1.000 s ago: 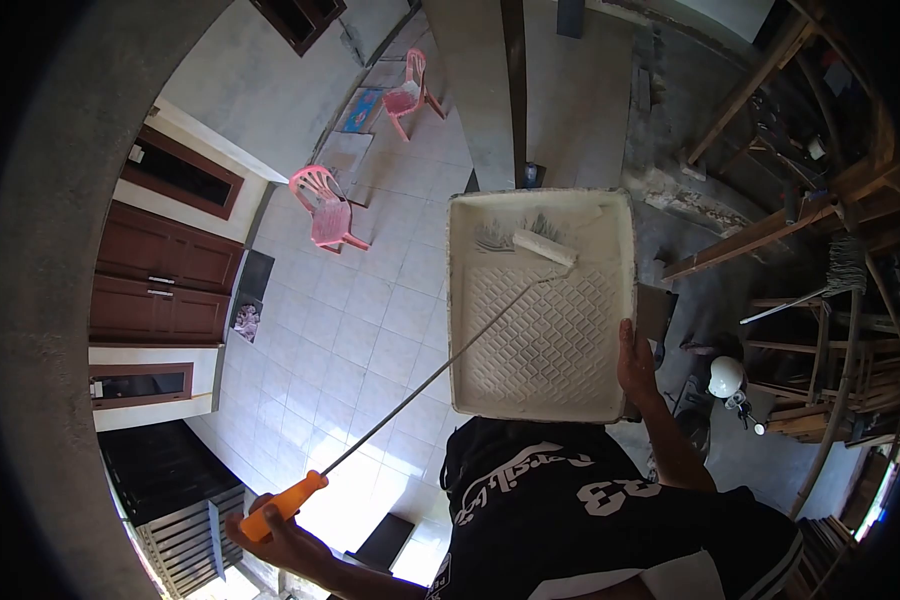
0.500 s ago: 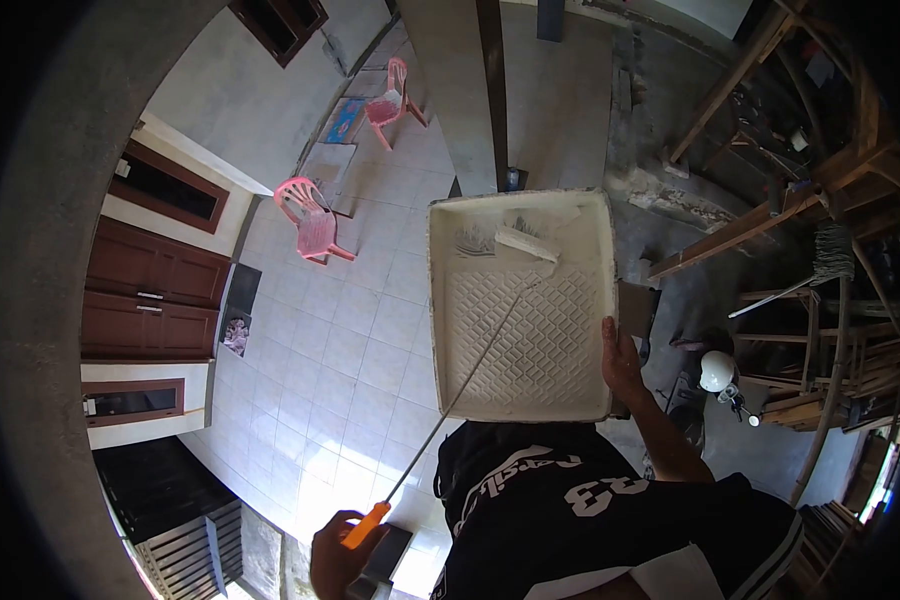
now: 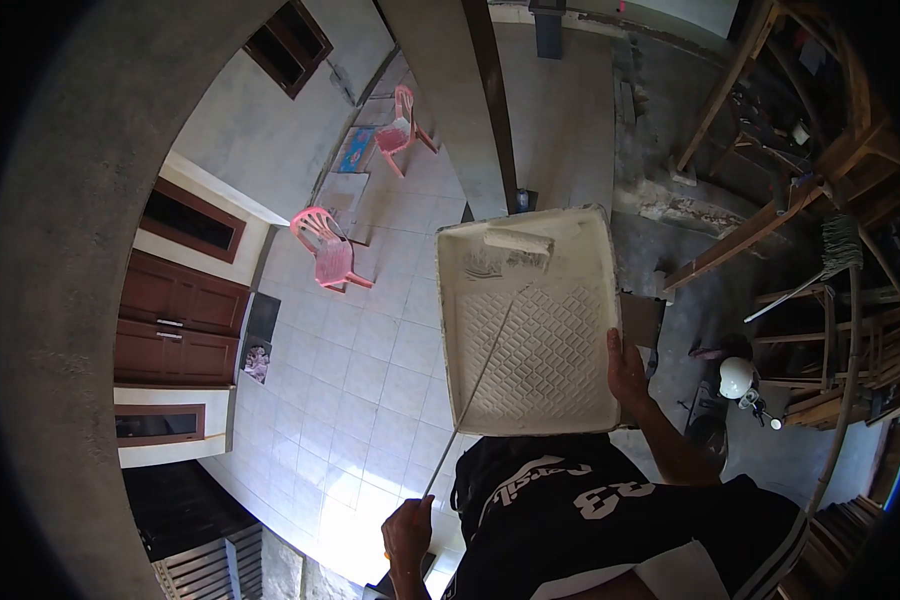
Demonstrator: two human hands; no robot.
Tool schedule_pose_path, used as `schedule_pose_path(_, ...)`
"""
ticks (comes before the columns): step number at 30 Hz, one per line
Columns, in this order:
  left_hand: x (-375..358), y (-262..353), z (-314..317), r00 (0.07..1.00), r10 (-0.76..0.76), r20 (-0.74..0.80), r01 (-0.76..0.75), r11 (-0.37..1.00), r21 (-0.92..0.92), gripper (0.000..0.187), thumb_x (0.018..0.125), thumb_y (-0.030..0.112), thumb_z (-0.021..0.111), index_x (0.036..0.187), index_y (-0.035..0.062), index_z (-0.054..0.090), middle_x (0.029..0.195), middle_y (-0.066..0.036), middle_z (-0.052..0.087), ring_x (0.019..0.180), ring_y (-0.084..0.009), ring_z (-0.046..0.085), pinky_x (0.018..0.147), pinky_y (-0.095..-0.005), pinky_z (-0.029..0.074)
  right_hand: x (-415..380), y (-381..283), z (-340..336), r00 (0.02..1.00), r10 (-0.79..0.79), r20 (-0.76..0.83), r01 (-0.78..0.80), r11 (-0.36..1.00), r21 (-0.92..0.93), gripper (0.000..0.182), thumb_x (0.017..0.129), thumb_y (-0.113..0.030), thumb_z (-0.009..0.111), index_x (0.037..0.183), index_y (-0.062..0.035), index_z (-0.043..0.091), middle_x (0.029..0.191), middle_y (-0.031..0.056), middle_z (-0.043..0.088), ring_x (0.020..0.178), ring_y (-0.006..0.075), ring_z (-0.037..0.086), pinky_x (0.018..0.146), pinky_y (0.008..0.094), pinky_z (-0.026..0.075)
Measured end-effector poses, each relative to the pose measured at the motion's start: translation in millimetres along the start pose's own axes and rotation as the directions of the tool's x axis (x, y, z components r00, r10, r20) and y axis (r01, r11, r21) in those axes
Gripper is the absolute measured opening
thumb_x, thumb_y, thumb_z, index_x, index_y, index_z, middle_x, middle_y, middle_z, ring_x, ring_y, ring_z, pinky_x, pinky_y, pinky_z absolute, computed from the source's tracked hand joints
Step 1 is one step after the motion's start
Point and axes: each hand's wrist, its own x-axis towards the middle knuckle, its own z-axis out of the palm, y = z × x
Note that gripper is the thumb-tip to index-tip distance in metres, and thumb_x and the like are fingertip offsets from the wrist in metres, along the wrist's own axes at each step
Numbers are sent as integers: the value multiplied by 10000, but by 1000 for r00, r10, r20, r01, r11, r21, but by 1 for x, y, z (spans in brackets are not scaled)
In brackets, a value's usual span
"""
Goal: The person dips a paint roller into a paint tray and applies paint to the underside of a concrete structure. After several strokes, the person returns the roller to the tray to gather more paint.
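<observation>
My right hand (image 3: 627,372) grips the right rim of a white paint tray (image 3: 453,330), held out in front of my chest high above the floor. A paint roller (image 3: 517,241) lies across the tray's far, deep end. Its long thin metal rod (image 3: 475,385) runs back over the ribbed slope to my left hand (image 3: 408,530), which is closed around the handle end at the lower left of my black shirt (image 3: 570,520). The handle itself is hidden in my fist.
Far below lies a pale tiled floor (image 3: 370,350) with two pink plastic chairs (image 3: 330,250) (image 3: 402,125). Brown doors (image 3: 175,320) are at the left, beside a curved concrete surface (image 3: 60,250). Wooden frames and planks (image 3: 770,220) crowd the right side, with a white round object (image 3: 737,378) below them.
My left hand has swung in from the far left toward my body, pushing the roller up to the tray's far end. The orange handle is now covered by my fist. The right hand kept its hold.
</observation>
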Motion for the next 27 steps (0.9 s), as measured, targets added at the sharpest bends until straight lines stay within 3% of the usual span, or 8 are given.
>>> schedule_pose_path(11, -16, 15, -12, 943, 157, -294, -154, 987, 32, 167, 774, 126, 699, 693, 59, 569, 586, -109, 577, 472, -278, 565, 403, -342, 422, 8, 11, -1, 998, -52, 37, 51, 998, 41, 608, 947, -484, 327, 1021, 79, 543, 902, 239, 594, 866, 327, 578, 803, 392, 419)
schedule_pose_path(14, -24, 23, -13, 923, 195, -330, -176, 980, 89, 124, 799, 86, 637, 696, 25, 605, 602, -110, 590, 493, -266, 582, 441, -324, 436, 15, 23, 2, 994, -106, 30, 104, 992, 68, 598, 942, -480, 347, 986, 79, 553, 873, 246, 586, 830, 351, 570, 781, 407, 415)
schedule_pose_path(17, -30, 64, -34, 892, 132, -432, -135, 991, 23, 109, 788, 73, 636, 697, 27, 599, 590, -100, 581, 477, -246, 575, 431, -320, 430, 28, 50, 8, 991, -134, 30, 133, 990, 41, 575, 946, -457, 356, 938, 81, 560, 854, 263, 571, 793, 371, 551, 762, 413, 411)
schedule_pose_path(22, -37, 93, -81, 789, 233, -568, -264, 964, 30, 63, 761, -21, 604, 714, 1, 569, 545, -96, 538, 398, -184, 521, 361, -283, 378, 31, 42, 14, 951, -308, 22, 298, 933, 204, 540, 970, -395, 337, 1064, 98, 536, 958, 205, 603, 864, 267, 569, 801, 374, 443)
schedule_pose_path(23, -41, 95, -90, 753, 239, -613, -263, 963, 53, 77, 764, -5, 624, 718, 9, 564, 553, -91, 549, 402, -188, 527, 356, -287, 386, 35, 39, 11, 945, -294, 146, 231, 912, 338, 526, 966, -387, 347, 1105, 85, 532, 997, 214, 605, 878, 289, 582, 799, 382, 453)
schedule_pose_path(24, -52, 94, -98, 719, 247, -649, -263, 962, 75, 95, 767, 11, 643, 721, 18, 559, 560, -86, 560, 407, -192, 533, 350, -292, 393, 47, 62, 14, 913, -396, 96, 365, 900, 238, 502, 967, -367, 345, 1148, 68, 519, 1033, 205, 597, 889, 273, 580, 809, 381, 458)
schedule_pose_path(25, -63, 94, -107, 690, 262, -675, -270, 958, 95, 117, 770, 27, 663, 725, 26, 555, 568, -81, 571, 411, -196, 540, 345, -296, 401, 67, 103, 27, 974, -184, 134, 133, 938, 322, 497, 960, -390, 346, 1193, 11, 525, 1134, 205, 583, 993, 320, 582, 890, 373, 452)
schedule_pose_path(27, -86, 98, -126, 635, 272, -723, -246, 958, 144, 81, 785, -8, 626, 743, -2, 556, 563, -84, 573, 409, -162, 539, 332, -274, 400, 70, 146, 33, 943, -308, 127, 316, 947, -54, 517, 962, -401, 334, 1208, 20, 505, 1161, 222, 553, 1015, 329, 549, 912, 382, 417)
